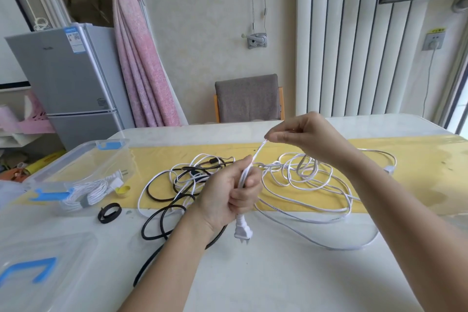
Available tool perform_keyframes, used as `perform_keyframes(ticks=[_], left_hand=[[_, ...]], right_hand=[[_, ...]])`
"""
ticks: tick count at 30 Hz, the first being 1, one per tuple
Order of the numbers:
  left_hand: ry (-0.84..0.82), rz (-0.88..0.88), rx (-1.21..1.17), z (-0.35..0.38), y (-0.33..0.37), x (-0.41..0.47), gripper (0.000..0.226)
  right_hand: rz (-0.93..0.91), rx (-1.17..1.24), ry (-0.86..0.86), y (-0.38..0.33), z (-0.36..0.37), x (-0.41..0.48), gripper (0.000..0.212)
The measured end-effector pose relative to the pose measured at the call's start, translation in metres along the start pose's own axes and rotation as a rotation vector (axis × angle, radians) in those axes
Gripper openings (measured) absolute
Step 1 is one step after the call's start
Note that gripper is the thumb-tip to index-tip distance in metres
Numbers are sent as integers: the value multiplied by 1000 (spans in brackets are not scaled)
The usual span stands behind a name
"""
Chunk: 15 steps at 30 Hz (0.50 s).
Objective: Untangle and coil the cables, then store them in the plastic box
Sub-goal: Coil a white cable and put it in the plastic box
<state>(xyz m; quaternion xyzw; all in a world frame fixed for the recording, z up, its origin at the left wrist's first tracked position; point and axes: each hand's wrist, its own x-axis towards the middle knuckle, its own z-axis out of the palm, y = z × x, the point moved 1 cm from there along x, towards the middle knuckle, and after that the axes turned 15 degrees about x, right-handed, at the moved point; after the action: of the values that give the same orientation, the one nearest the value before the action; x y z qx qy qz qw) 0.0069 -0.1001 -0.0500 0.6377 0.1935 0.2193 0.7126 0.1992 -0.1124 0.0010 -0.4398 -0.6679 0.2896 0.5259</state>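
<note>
Starting a coil at the plug end of the white cable

The left hand [229, 191] is closed around the white cable [304, 180], plug [242, 232] hanging prongs-down toward 6 o'clock; the right hand [301, 134] pinches it at 1 o'clock, the stretch between running 7-to-1. Pulling could snag the black cable [162, 213] beside the heap on the bench [278, 273]. The plastic box [83, 157] waits at 10 o'clock.

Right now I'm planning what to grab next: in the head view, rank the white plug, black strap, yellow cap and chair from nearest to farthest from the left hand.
1. White plug, hanging just below the left hand.
2. Black strap, on the table to its left.
3. Yellow cap, left, by the box; close to the strap's rank.
4. Chair, behind the table.
</note>
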Motion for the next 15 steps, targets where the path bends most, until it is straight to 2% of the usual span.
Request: perform_keyframes(ticks=[2, 4, 8, 12, 15], left_hand=[[-234, 102, -220, -3, 6, -5, 39], [-316, 159, -376, -3, 9, -10, 37], [-173, 206, -508, -16, 16, -22, 37], [85, 189, -586, -35, 13, -23, 28], [165, 222, -639, -42, 13, -22, 22]], right_hand=[[15, -22, 2, 9, 5, 2, 8], [60, -61, -28, 18, 14, 1, 9], [124, -174, -205, 24, 39, -1, 20], [156, -348, -372, 26, 61, -6, 18], [210, -432, -470, 22, 68, -13, 32]])
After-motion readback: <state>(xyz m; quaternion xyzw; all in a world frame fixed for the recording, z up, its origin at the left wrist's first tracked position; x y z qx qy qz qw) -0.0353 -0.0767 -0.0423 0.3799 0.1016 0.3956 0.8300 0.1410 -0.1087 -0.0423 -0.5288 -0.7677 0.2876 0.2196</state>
